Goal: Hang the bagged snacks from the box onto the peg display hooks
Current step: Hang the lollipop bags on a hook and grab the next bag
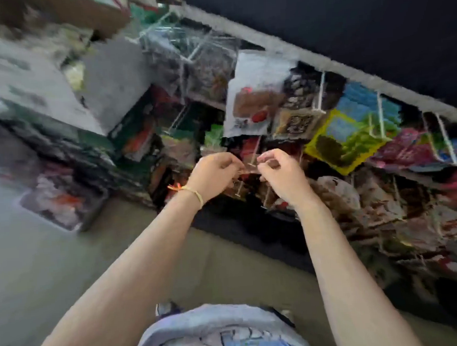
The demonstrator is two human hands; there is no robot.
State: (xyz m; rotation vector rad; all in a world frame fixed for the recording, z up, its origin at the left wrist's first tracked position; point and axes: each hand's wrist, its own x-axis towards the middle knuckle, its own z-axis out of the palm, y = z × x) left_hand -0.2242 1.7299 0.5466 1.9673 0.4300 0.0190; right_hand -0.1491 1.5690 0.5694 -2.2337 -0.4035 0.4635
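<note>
Both hands' grip pinched one clear bag (250,169) at centre: left hand (213,173), right hand (278,173). Bag blurred, reddish contents. Hung bags (254,96) on pegs (321,89) 12 to 3 o'clock, too blurred to count.

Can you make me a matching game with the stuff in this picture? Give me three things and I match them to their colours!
Things:
1. wristband on the left wrist
2. bag hanging right of the hands
3. shirt at the bottom

Colours:
A. grey with blue print
B. pale yellow with an orange knot
C. yellow, green and blue

Pairs: 1-B, 2-C, 3-A
</note>
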